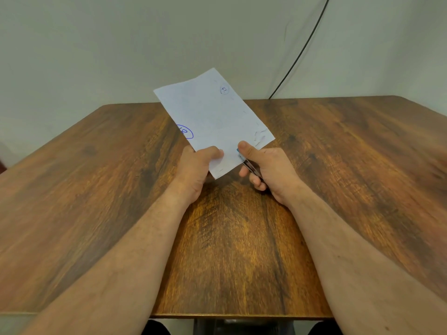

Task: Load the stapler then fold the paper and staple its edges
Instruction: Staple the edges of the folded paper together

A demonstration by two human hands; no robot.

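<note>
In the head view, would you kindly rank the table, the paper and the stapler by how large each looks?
1. Table, by far the largest.
2. Paper, held up by the left hand.
3. Stapler, mostly hidden in the right hand, so its full size is unsure.

Both bare forearms reach toward twelve o'clock, the left hand (197,169) pinching the paper (212,117) with its thumb on top, the right hand (268,169) curled round the stapler (251,168) at three o'clock

Paper (212,117) above table (96,189) (stapler (251,166) right).
</note>
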